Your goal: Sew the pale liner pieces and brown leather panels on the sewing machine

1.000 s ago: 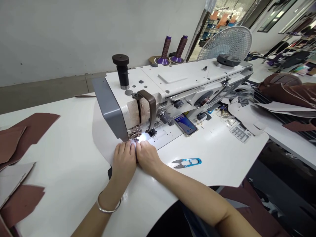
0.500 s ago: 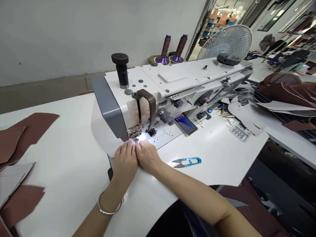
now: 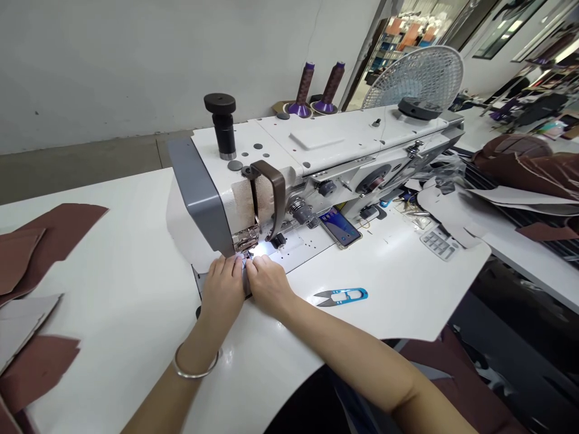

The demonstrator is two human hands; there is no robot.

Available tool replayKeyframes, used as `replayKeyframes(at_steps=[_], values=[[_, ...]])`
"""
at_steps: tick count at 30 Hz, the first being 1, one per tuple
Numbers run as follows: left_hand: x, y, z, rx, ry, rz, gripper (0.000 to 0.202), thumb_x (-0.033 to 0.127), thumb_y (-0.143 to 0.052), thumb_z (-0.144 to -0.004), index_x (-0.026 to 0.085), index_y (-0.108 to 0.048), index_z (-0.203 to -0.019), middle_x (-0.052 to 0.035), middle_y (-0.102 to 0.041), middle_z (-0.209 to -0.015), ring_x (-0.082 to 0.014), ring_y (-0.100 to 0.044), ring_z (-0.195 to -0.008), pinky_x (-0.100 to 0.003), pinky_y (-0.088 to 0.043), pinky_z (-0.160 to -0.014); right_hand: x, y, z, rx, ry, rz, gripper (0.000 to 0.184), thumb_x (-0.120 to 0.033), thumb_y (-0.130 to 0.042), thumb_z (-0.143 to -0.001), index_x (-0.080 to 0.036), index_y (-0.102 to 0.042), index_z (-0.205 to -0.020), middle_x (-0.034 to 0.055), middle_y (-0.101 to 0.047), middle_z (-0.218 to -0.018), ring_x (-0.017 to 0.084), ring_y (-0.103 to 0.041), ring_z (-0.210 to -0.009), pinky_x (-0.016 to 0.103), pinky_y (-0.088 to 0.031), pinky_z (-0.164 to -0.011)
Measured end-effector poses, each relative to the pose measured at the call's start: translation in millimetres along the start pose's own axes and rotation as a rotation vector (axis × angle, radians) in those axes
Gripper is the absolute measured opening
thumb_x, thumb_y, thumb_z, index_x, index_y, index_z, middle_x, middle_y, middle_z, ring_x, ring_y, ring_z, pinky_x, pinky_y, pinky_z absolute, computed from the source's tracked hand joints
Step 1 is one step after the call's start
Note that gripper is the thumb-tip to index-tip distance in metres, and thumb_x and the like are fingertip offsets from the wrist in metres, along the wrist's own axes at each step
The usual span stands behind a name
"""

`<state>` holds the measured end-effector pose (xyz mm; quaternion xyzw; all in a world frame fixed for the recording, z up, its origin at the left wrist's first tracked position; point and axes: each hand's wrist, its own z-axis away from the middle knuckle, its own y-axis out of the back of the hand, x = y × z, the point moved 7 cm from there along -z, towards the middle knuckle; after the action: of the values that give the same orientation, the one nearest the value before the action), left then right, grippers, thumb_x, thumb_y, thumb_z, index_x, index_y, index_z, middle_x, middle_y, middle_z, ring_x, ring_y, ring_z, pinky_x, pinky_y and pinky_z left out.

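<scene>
step: both hands hold a pale leather panel (image 3: 189, 226) at the presser foot (image 3: 246, 240) of the sewing machine (image 3: 344, 144) | left hand (image 3: 222, 288): fingers (image 3: 230, 265) curled onto panel, grip unclear | right hand (image 3: 269, 284): fingers (image 3: 259, 266) likewise | next: edge seemingly needs guiding

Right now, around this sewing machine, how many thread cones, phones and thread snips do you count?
Thread cones: 2
Smartphone: 1
Thread snips: 1
Total: 4
</scene>
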<state>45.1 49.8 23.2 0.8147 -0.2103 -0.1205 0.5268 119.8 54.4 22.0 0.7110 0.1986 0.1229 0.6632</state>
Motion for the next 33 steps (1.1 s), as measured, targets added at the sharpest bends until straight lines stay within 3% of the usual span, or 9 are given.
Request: replayKeyframes(at_steps=[7, 16, 25, 33], values=[[-16, -4.5, -8, -0.003, 0.000, 0.053, 0.036, 0.007, -0.036, -0.081, 0.010, -0.062, -0.106, -0.0140, -0.066, -0.093, -0.0271, -0.056, -0.098, -0.044, -0.045, -0.089, 4, -7, 0, 0.035, -0.043, 0.007, 0.018, -0.007, -0.039, -0.086, -0.017, -0.054, -0.087, 0.0064, -0.054, -0.079, 0.019, -0.046, -0.075, 0.027, -0.031, -0.057], [-10, -6.2, -5, 0.067, 0.032, -0.086, 0.031, 0.005, -0.040, -0.079, 0.011, -0.065, -0.097, -0.0140, -0.066, -0.099, -0.0270, -0.056, -0.104, -0.045, -0.042, -0.094, 4, -5, 5, 0.195, -0.057, 0.051, 0.017, -0.007, -0.044, -0.086, -0.018, -0.056, -0.084, 0.0033, -0.054, -0.072, 0.017, -0.045, -0.068, 0.028, -0.024, -0.055], [-11, -2.9, -3, 0.103, 0.097, 0.006, 0.030, 0.007, -0.043, -0.080, 0.012, -0.064, -0.101, -0.0140, -0.064, -0.108, -0.0258, -0.054, -0.108, -0.044, -0.041, -0.096, 0, 2, 10, 0.341, -0.008, 0.009, 0.022, -0.012, -0.040, -0.089, -0.018, -0.060, -0.083, 0.0021, -0.053, -0.068, 0.016, -0.046, -0.061, 0.027, -0.023, -0.053], [-11, -2.8, 0, 0.108, 0.126, 0.010, 0.025, 0.011, -0.050, -0.080, 0.012, -0.063, -0.101, -0.0128, -0.062, -0.110, -0.0244, -0.053, -0.107, -0.043, -0.040, -0.098, -6, 5, 11, 0.344, 0.073, -0.072, 0.030, -0.019, -0.035, -0.094, -0.019, -0.060, -0.078, 0.0017, -0.053, -0.066, 0.014, -0.047, -0.058, 0.025, -0.025, -0.052]])
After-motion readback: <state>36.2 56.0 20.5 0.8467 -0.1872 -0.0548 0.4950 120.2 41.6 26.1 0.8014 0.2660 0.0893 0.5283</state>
